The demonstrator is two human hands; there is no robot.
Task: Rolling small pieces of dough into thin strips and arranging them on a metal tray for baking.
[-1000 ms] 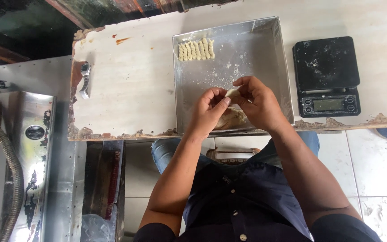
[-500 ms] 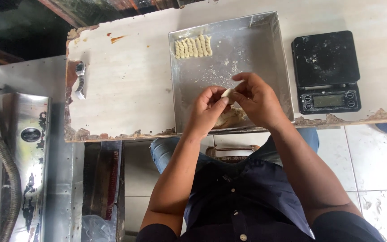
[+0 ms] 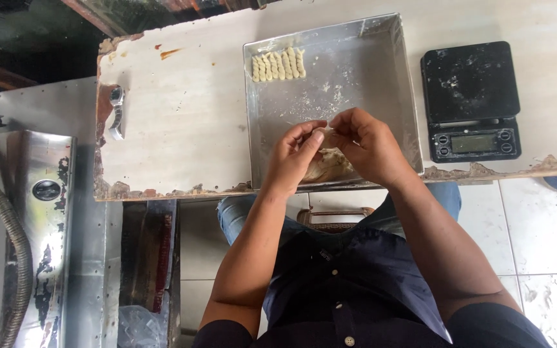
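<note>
Head view: left hand (image 3: 294,154) and right hand (image 3: 365,145) meet over the near half of the metal tray (image 3: 391,77), fingertips pinched shut on a small dough piece (image 3: 325,132). Dough lump (image 3: 329,166) lies beneath. Judged soft, light, easily deformed: grip lightly at both ends. Twisted pieces (image 3: 278,64) sit far left.
</note>
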